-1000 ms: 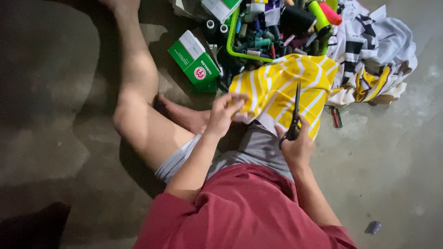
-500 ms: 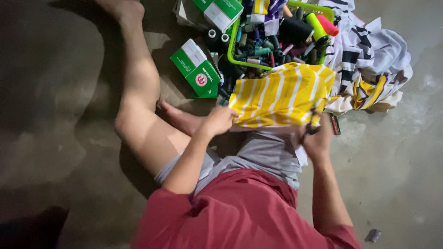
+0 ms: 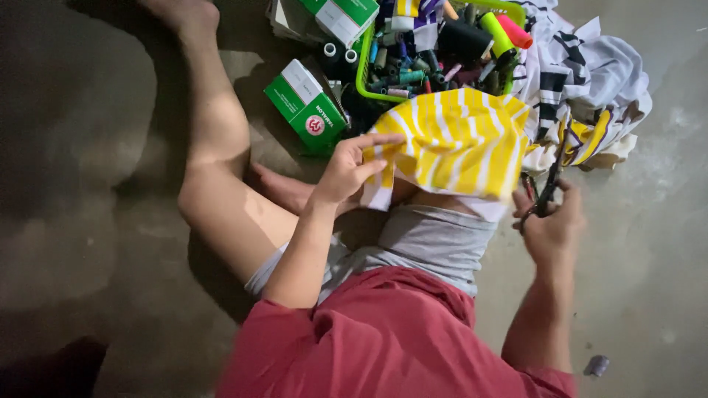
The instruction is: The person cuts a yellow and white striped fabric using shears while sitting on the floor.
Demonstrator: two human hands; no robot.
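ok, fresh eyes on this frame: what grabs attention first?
The yellow-and-white striped cloth at centre, pinched at its lower left corner by the left hand. At its right edge the right hand grips dark scissors, blades pointing up. Behind it, at the top, a lime green basket crammed with thread spools, green-and-white boxes to its left and a crumpled black-and-white striped fabric pile to its right.

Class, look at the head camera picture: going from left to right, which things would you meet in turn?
Bent knee → green and white box → left hand → yellow striped cloth → right hand with the scissors → black and white striped cloth.
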